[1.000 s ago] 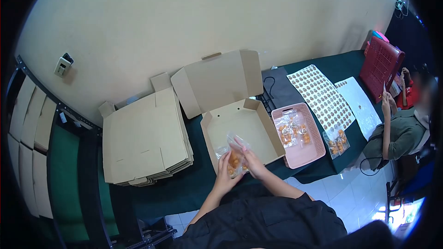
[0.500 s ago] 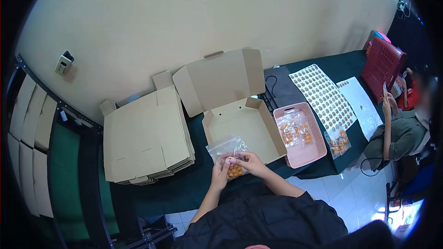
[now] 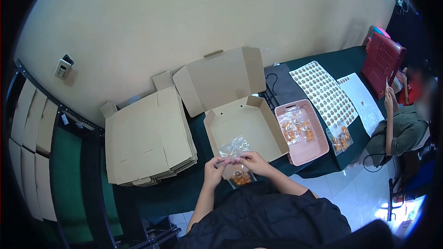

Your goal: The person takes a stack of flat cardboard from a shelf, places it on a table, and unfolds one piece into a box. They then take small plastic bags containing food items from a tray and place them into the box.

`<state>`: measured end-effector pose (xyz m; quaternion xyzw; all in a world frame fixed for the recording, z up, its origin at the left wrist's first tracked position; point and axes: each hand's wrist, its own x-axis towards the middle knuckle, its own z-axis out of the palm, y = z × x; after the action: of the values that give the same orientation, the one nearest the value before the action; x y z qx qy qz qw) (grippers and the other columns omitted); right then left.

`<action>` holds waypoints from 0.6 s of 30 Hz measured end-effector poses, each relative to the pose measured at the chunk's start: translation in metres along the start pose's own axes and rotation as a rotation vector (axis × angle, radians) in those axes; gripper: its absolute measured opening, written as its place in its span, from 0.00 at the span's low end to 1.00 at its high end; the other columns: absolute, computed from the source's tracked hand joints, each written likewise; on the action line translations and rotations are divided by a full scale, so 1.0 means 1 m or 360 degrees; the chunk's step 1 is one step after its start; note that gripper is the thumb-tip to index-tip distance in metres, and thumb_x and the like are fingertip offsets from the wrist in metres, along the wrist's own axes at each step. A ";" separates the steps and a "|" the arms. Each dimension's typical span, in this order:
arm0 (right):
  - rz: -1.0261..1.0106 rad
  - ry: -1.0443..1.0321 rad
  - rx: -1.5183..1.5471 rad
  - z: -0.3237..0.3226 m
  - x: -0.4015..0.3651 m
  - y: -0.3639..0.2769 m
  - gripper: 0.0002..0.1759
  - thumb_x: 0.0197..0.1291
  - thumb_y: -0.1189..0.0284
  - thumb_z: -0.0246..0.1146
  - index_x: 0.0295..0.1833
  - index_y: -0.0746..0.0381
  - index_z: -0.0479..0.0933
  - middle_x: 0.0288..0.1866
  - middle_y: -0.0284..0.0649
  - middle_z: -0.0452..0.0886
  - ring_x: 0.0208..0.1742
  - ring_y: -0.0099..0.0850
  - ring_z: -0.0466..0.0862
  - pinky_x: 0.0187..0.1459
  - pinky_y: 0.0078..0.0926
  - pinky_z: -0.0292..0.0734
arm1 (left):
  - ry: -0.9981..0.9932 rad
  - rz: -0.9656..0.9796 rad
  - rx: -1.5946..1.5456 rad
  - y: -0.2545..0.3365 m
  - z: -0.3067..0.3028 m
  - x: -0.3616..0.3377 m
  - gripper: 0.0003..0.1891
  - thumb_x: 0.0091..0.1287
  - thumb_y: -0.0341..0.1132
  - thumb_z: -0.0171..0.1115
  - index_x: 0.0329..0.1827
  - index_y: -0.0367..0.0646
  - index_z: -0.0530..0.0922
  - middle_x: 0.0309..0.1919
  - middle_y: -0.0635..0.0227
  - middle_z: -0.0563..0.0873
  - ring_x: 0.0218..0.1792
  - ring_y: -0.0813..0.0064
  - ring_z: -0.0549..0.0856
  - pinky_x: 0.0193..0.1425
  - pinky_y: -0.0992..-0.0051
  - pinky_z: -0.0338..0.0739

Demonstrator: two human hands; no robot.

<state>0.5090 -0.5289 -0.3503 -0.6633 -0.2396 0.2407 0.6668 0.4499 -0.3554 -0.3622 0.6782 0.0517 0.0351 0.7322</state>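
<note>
A clear plastic bag (image 3: 240,178) with orange round pieces and a round sticker hangs low at the front edge of the open cardboard box (image 3: 247,127). My left hand (image 3: 213,170) pinches the bag's upper part from the left. From the right, my right hand (image 3: 254,163) pinches the same part, its fingertips close to those of the left. The bag's clear top stands up above both hands, over the box's front side.
Flattened cardboard boxes (image 3: 150,136) are stacked at left. At right are a pink basket (image 3: 309,151) with filled bags, a sticker sheet (image 3: 323,94), more filled bags (image 3: 340,140), a white sheet (image 3: 364,103) and a red basket (image 3: 382,62). A co-worker (image 3: 401,131) sits far right.
Both hands have moved from the sticker on the bag up to its upper part. The sticker now shows below the fingers, and the bag's filled part hangs slightly lower.
</note>
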 end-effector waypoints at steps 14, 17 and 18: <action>-0.0528 0.0265 -0.0760 0.009 -0.004 -0.020 0.20 0.63 0.66 0.50 0.58 0.62 0.70 0.51 0.45 0.71 0.54 0.37 0.70 0.56 0.29 0.64 | 0.0197 0.0294 -0.0413 -0.003 0.039 -0.007 0.25 0.61 0.34 0.60 0.60 0.33 0.65 0.54 0.60 0.73 0.57 0.72 0.70 0.59 0.75 0.65; -0.0483 0.0342 -0.0605 0.009 -0.004 -0.012 0.21 0.59 0.69 0.56 0.58 0.62 0.69 0.52 0.44 0.70 0.56 0.35 0.69 0.56 0.29 0.64 | 0.0165 0.0151 -0.0472 0.007 0.044 -0.010 0.23 0.62 0.35 0.59 0.57 0.33 0.67 0.51 0.59 0.75 0.53 0.72 0.74 0.57 0.77 0.68; -0.0487 0.0487 -0.0557 0.010 -0.003 -0.010 0.22 0.57 0.70 0.58 0.58 0.62 0.69 0.52 0.43 0.70 0.57 0.34 0.68 0.55 0.29 0.65 | 0.0207 0.0048 -0.0481 0.003 0.043 -0.010 0.21 0.63 0.35 0.59 0.56 0.33 0.69 0.49 0.59 0.78 0.50 0.72 0.76 0.55 0.77 0.69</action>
<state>0.5005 -0.5234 -0.3399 -0.7531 -0.2715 -0.0109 0.5992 0.4453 -0.3989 -0.3553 0.5573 0.0828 0.0973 0.8204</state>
